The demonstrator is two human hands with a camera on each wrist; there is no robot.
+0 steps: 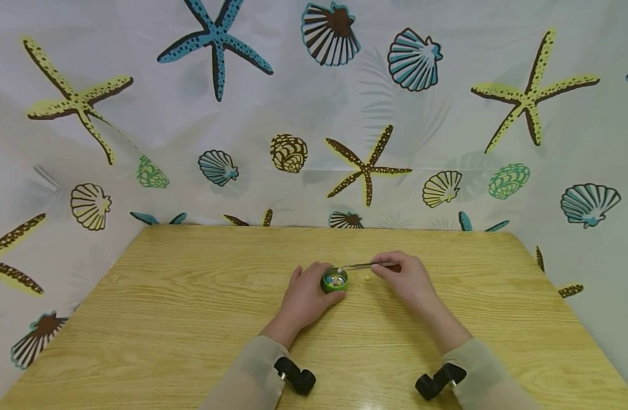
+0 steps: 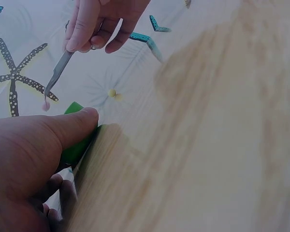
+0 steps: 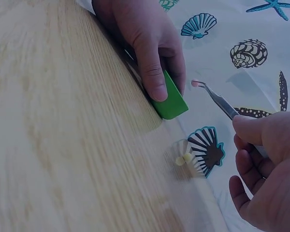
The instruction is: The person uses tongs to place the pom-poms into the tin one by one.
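My left hand point(image 1: 310, 293) grips a small round green container point(image 1: 335, 288) from its left side, thumb in front, on the wooden table. Several small pale pieces lie inside it. My right hand point(image 1: 405, 279) pinches metal tweezers point(image 1: 362, 266) with bent tips. Between those tips sits a small pink bead point(image 3: 195, 83), held over the container's rim in the head view. One small yellow bead point(image 1: 367, 278) lies on the table, right of the container and below the tweezers. In the left wrist view the left thumb covers part of the green wall point(image 2: 74, 150).
The wooden table point(image 1: 191, 296) spreads around both hands. A white cloth with printed starfish and shells point(image 1: 252, 193) stands behind the table and along its sides. Black wrist mounts point(image 1: 295, 376) sit on both sleeves.
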